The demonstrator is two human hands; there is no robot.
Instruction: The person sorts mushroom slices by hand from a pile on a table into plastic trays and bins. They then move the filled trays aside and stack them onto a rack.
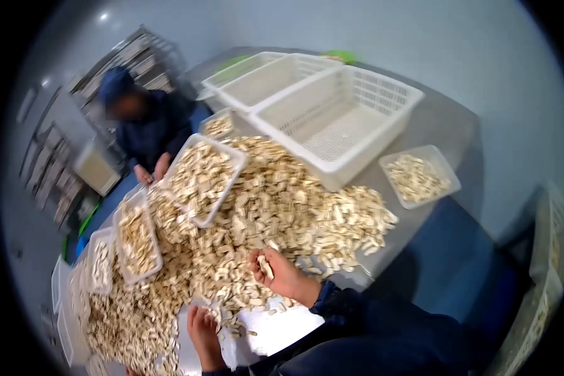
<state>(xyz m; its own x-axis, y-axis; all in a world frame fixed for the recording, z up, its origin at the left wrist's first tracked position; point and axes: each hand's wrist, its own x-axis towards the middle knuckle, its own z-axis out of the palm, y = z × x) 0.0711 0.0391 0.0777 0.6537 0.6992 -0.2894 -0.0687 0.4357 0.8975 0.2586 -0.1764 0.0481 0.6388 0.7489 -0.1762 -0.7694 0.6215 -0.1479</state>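
Note:
A large heap of pale, dried-looking slices [250, 207] with brownish edges covers much of the metal table. My right hand [281, 274] is above its near side, palm turned up and fingers curled around a few slices [266, 267]. Lower and to the left, my left hand [203, 335] is at the near edge of the heap with its fingers bent inward; whatever they hold is hidden. Between and below the hands lies a bright white surface [276, 332] with scattered slices along its upper edge.
Large white crates [373, 135] stand behind the heap. A clear tub of slices [420, 177] is at right; a filled tray [207, 178] and smaller tubs [138, 235] rest on the left side. Across the table a person in dark blue [150, 128] works with both hands near the heap.

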